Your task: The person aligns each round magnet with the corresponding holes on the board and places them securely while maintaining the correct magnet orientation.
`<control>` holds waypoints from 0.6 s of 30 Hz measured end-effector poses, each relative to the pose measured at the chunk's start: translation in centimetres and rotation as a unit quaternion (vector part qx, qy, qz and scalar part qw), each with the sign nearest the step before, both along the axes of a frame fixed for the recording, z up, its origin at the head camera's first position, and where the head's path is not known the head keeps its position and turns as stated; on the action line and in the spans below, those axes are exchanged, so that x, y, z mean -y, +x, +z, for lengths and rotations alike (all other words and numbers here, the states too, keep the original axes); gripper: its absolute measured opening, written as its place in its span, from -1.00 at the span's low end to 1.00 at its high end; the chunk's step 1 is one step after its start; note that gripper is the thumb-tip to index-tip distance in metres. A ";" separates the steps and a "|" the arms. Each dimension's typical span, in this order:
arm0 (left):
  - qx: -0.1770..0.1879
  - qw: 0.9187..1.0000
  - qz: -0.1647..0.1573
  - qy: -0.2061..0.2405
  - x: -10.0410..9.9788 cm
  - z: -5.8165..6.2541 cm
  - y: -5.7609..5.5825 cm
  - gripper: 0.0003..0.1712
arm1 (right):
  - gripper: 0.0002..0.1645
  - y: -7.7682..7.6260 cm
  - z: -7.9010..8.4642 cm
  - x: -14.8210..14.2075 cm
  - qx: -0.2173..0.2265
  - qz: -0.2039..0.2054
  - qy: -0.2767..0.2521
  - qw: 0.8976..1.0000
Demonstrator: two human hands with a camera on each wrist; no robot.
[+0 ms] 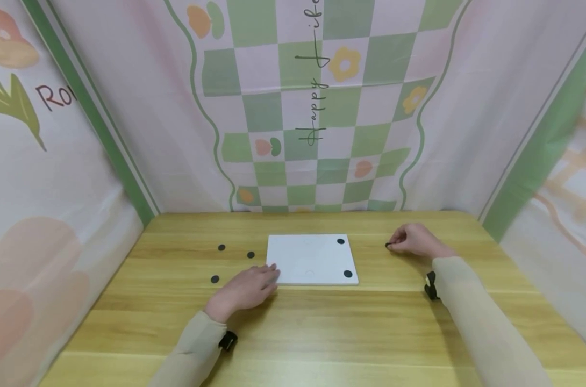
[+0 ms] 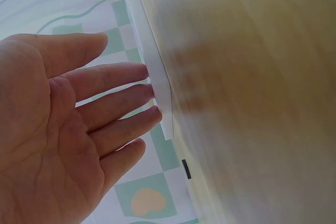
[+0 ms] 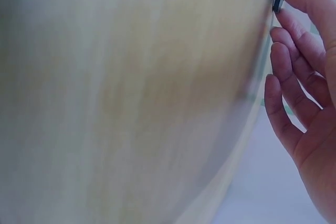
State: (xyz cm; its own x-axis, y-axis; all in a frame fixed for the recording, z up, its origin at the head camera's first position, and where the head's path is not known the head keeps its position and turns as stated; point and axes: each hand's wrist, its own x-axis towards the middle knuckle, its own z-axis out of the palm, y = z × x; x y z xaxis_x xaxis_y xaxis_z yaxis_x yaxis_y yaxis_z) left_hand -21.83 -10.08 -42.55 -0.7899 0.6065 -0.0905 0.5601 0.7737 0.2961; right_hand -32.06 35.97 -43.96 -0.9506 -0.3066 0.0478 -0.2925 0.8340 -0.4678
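Note:
On the wooden table lies a thin white rectangular board (image 1: 307,258), with two black discs near its right corners, one at the upper right (image 1: 341,241) and one at the lower right (image 1: 348,274). Faint round marks show on its surface. My left hand (image 1: 249,286) rests its fingertips on the board's lower left corner; the left wrist view shows the fingers (image 2: 113,100) extended against the board's edge (image 2: 157,77). Right of the board, my right hand (image 1: 419,240) pinches a small black disc (image 3: 277,1) between thumb and index finger, at the table surface.
Left of the board lie three loose black discs: an upper one (image 1: 221,248), a nearer one (image 1: 251,255) and a lower one (image 1: 215,279). A patterned curtain (image 1: 302,107) hangs behind the wooden table (image 1: 322,333) and along both sides.

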 end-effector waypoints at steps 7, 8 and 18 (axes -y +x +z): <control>0.004 1.000 0.001 -0.001 0.0 0.1 0.0 -0.47 | -0.79 0.1 0.3 0.7 -0.018 0.016 -0.003 1.000; 0.004 1.000 0.001 -0.001 0.0 0.1 0.0 -0.47 | -0.79 0.1 0.3 0.9 -0.022 0.021 -0.004 1.000; 0.004 1.000 0.001 0.000 0.1 0.1 0.0 -0.47 | -0.80 -0.2 0.3 2.1 -0.017 0.018 -0.011 1.000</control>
State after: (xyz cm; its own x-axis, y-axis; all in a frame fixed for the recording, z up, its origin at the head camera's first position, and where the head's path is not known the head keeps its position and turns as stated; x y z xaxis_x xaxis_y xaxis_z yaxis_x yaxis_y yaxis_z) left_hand -21.78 -10.13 -42.44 -0.7900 0.6054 -0.0970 0.5567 0.7745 0.3003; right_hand -32.29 33.86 -43.70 -0.9367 -0.3391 0.0872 -0.3383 0.8126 -0.4746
